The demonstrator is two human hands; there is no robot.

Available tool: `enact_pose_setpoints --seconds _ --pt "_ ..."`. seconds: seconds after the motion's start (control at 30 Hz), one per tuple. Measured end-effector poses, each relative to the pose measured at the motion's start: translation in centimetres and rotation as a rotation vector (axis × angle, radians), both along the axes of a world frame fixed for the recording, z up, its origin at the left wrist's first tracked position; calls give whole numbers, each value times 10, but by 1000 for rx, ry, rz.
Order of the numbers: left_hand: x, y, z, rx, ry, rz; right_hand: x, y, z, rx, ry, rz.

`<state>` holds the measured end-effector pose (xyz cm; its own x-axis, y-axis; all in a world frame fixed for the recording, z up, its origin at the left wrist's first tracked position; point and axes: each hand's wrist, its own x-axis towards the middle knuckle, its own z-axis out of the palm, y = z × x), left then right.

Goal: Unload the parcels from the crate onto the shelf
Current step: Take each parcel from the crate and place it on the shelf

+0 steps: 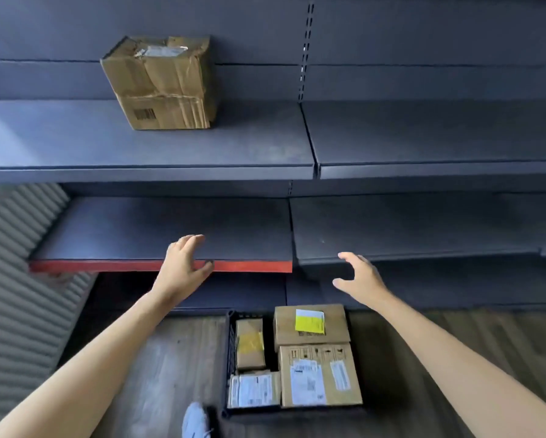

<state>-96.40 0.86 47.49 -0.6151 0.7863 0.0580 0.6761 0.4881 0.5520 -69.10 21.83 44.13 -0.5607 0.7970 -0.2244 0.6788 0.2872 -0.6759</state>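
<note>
A dented brown cardboard parcel [161,83] with a barcode stands on the upper dark shelf [233,147], left of centre. On the wooden floor below sits a black crate [230,352] holding several cardboard parcels, one with a yellow label [311,322] and a larger one with white labels [319,376]. My left hand [183,267] hovers in front of the lower shelf's red front edge [107,266], fingers apart and holding nothing. My right hand [358,279] is stretched out at the same height, above the crate, also open and holding nothing.
The dark metal shelving runs across the whole view, with a slotted upright [306,49] between bays. A lower shelf board [407,226] lies to the right. A grey corrugated wall [16,279] stands at the left. A white shoe [196,420] shows beside the crate.
</note>
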Motion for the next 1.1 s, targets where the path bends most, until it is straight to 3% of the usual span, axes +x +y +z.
enact_pose_setpoints --seconds 0.43,0.6,0.87,1.1 --pt "107 -23 -160 -487 -224 -96 119 -36 -149 -391 -158 -185" --pt "130 -29 -223 -599 -321 -119 134 -46 -202 -414 -247 -201" --pt "165 -12 -338 -634 -502 -59 153 -52 -307 -420 -309 -218" --pt "161 36 -411 -524 -578 -14 142 -26 -380 -369 -274 -205"
